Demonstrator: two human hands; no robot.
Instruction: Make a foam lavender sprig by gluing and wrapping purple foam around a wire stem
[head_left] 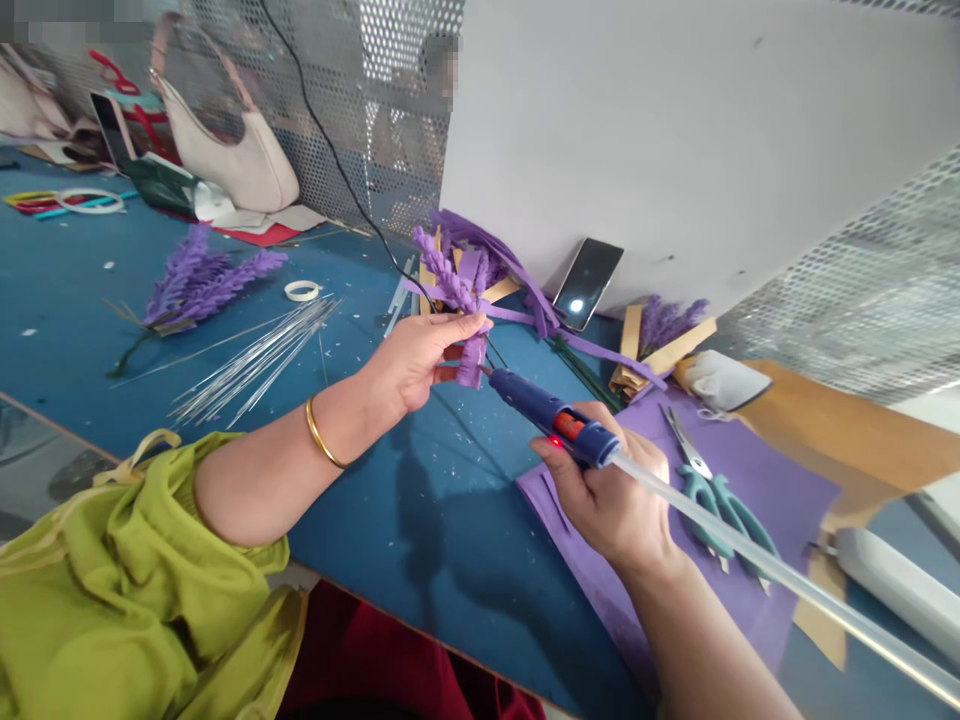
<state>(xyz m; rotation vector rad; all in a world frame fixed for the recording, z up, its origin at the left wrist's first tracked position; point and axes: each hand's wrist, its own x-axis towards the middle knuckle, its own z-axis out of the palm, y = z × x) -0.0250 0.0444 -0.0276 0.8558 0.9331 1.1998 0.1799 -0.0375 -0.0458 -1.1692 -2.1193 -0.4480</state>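
Pinched in my left hand (pixel 409 365) is a purple paper strip (pixel 472 360), its short end hanging below the fingers; purple flower sprigs (pixel 450 272) show just above and behind. My right hand (pixel 611 490) is wrapped round a dark blue hot glue gun (pixel 551 415), with a red light glowing by the thumb. The gun's nozzle points left and touches or nearly touches the purple strip. A long translucent glue stick (pixel 780 565) runs out of the gun's back end towards the lower right.
Scissors with teal handles (pixel 724 510) lie on a purple sheet (pixel 795 500) at right. A phone (pixel 589 283) leans against the white board (pixel 675 130). Thin wires (pixel 259 360), a tape roll (pixel 302 291) and a lavender bunch (pixel 202 280) lie at left. A black cord (pixel 330 145) hangs behind.
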